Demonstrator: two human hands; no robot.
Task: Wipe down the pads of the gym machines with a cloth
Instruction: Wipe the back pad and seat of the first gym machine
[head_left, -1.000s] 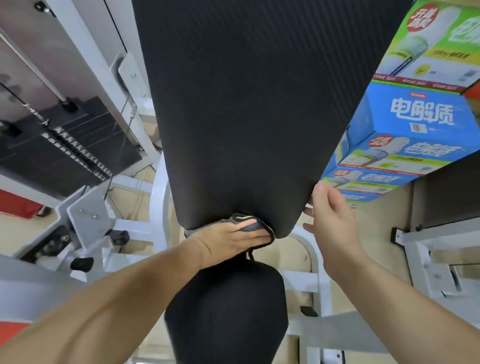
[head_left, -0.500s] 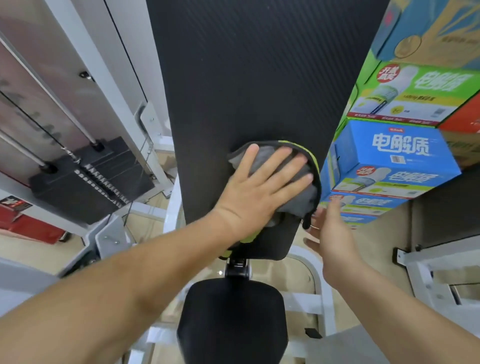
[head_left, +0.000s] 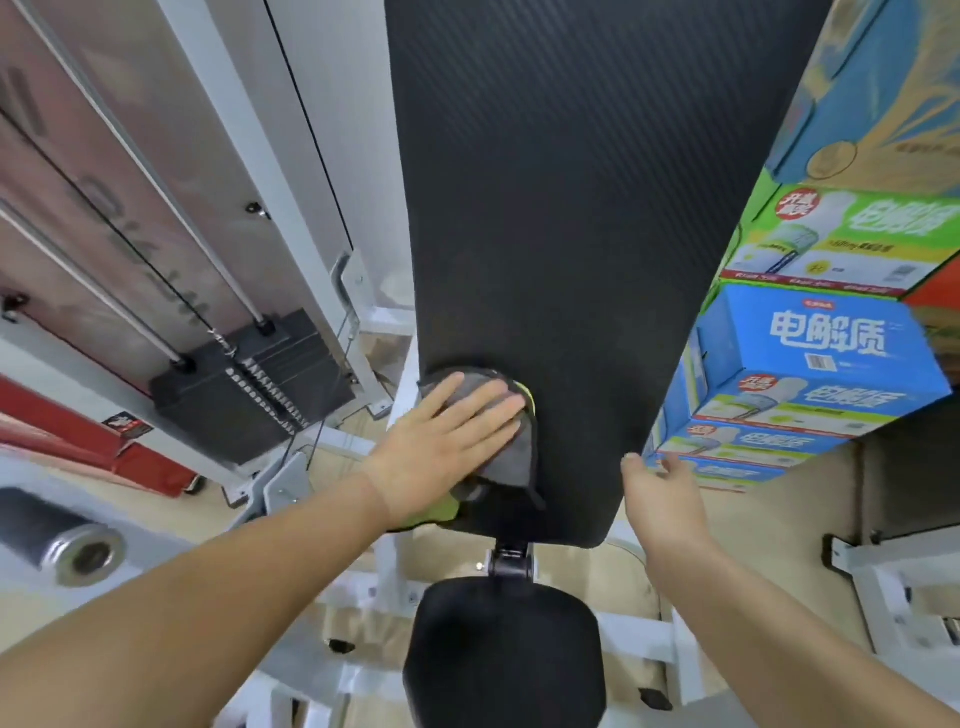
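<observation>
Gym floor, weight stack (head_left: 249, 379) at left, drink cartons (head_left: 810, 374) at right. My left hand (head_left: 441, 441), flat and spread, has slid the cloth (head_left: 506, 447) leftward across the back pad (head_left: 571, 208); right hand (head_left: 665, 493) open, holding nothing. Lower strip nearly covered.

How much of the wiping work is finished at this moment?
Nothing looks visibly finished. In hand: the left hand presses the cloth flat on the lower left of the back pad, and the right hand is at its right edge. Left: the seat pad below.
</observation>
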